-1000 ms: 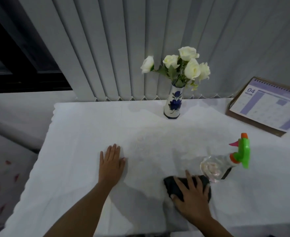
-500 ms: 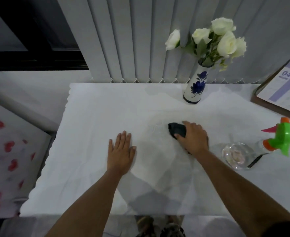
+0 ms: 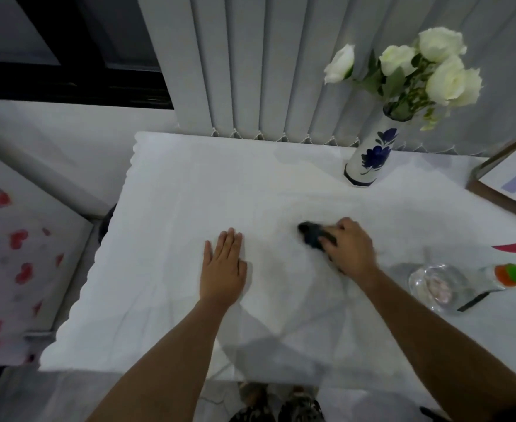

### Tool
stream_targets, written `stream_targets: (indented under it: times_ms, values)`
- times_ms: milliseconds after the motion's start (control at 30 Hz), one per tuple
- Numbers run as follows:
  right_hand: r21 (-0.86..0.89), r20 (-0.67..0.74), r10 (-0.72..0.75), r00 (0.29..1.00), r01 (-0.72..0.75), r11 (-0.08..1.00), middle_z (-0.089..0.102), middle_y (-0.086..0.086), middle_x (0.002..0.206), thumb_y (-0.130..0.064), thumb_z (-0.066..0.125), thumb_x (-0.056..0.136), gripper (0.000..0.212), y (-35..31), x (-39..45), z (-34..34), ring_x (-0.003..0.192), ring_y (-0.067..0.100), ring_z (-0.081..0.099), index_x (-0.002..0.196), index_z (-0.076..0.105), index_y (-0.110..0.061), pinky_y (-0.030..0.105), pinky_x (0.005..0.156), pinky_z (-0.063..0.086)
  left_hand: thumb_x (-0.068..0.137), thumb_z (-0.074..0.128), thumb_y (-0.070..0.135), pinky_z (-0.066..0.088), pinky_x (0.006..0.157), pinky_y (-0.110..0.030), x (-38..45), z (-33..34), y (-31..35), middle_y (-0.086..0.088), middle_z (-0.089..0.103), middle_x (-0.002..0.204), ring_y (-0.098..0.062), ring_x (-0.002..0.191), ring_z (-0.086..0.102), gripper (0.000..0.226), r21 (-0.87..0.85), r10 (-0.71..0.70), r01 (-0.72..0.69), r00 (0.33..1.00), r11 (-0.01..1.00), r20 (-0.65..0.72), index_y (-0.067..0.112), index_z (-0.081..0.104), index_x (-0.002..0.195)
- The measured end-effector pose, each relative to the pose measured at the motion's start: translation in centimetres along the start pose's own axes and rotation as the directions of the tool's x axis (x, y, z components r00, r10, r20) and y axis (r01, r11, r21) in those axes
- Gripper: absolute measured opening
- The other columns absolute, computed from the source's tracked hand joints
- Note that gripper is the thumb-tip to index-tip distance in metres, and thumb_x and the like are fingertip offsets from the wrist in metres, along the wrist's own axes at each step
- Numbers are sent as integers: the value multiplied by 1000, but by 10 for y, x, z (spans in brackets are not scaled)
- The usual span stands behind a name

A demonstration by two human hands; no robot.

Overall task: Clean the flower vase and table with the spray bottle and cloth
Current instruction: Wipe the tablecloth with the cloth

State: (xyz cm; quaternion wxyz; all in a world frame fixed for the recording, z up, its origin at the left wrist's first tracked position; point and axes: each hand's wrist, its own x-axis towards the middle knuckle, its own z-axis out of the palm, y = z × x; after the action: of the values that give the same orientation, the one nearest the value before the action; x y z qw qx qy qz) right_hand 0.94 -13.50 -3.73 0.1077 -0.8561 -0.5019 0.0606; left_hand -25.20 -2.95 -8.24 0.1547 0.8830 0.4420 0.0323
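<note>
**Wiping the table, vase yet to come**

The table (image 3: 171, 226), draped in white, fills the middle of the frame, with grey blinds (image 3: 250, 62) behind it. At upper right the vase (image 3: 372, 153) stands upright holding white roses (image 3: 439, 68); it looks untouched. At the right edge the bottle (image 3: 451, 284) lies on its side, green trigger outward. The left hand (image 3: 223, 269) rests flat at centre, fingers together, steadying the covering. Just right of it the right hand (image 3: 351, 248) presses down on the dark cloth (image 3: 311, 236), fingers curled over it, blurred. I judge the table wipe is the step in hand. Next calls for covering the far and left areas, keeping clear of the vase so it doesn't tip.
</note>
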Motion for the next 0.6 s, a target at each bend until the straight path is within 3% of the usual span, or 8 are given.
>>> stream_targets:
  times_ms: [67, 133, 200, 300, 367, 433, 500, 600]
  values:
    - [29, -43, 302, 952, -301, 953, 59, 15, 96, -40, 54, 89, 33, 26, 13, -12, 85, 35, 57, 102, 62, -10, 41, 71, 50, 87, 7, 39, -6, 119, -39, 0, -2, 0, -1, 16, 161, -16, 149, 8, 71, -23, -4, 5, 1000, 1000, 11, 16, 21, 152]
    - [62, -102, 488, 867, -484, 873, 61, 20, 93, -44, 51, 91, 39, 22, -14, -17, 83, 37, 59, 93, 56, -6, 43, 69, 50, 88, 11, 38, -6, 119, -38, 0, -3, -1, 0, 16, 161, -15, 149, 8, 69, -21, 14, -13, 1000, 1000, 15, 17, 21, 152]
    - [10, -182, 446, 877, -451, 892, 62, 22, 83, -38, 49, 90, 35, -15, -54, -7, 75, 38, 59, 84, 56, -4, 41, 64, 48, 90, 18, 37, -6, 119, -38, -1, -3, -6, 0, 15, 161, -15, 149, 7, 66, 1, 34, -34, 999, 999, 16, 16, 20, 153]
    - [59, -32, 186, 982, -184, 981, 62, 11, 75, -32, 47, 81, 27, -85, -82, 17, 68, 30, 57, 78, 60, -9, 35, 61, 45, 90, 11, 40, -7, 120, -40, -4, 0, -10, -1, 9, 161, -16, 149, 3, 68, 38, 58, -58, 998, 998, -1, 15, 14, 153]
    - [88, 41, -37, 998, 33, 996, 62, 10, 83, -27, 50, 84, 22, -96, -45, 29, 76, 29, 57, 83, 62, -9, 35, 65, 44, 90, 9, 41, -8, 119, -41, -4, 3, -9, -2, 5, 161, -18, 149, 1, 69, 33, 51, -51, 999, 998, -4, 14, 11, 153]
    - [85, 62, -110, 992, 104, 991, 61, 12, 95, -24, 50, 89, 20, -81, 18, 21, 87, 30, 56, 94, 62, -8, 37, 70, 46, 90, 10, 41, -10, 119, -40, -3, 4, -7, -4, 5, 161, -19, 150, 1, 70, 19, 12, -11, 1000, 1000, -15, 12, 10, 153]
    - [1, 62, -31, 998, 31, 1000, 58, 14, 102, -24, 50, 92, 21, -46, 70, 7, 95, 33, 55, 103, 59, -9, 40, 75, 49, 92, 16, 44, -11, 119, -39, 0, 3, -5, -6, 5, 162, -18, 150, -2, 70, 14, -36, 36, 999, 999, -25, 12, 10, 154]
    - [-61, -76, 273, 959, -278, 959, 57, 20, 99, -28, 49, 93, 28, 11, 72, -9, 91, 38, 56, 105, 59, -6, 43, 73, 49, 94, 20, 51, -11, 119, -39, -2, 4, -4, -4, 1, 162, -13, 147, -11, 72, 10, -52, 52, 999, 999, -14, 13, 8, 154]
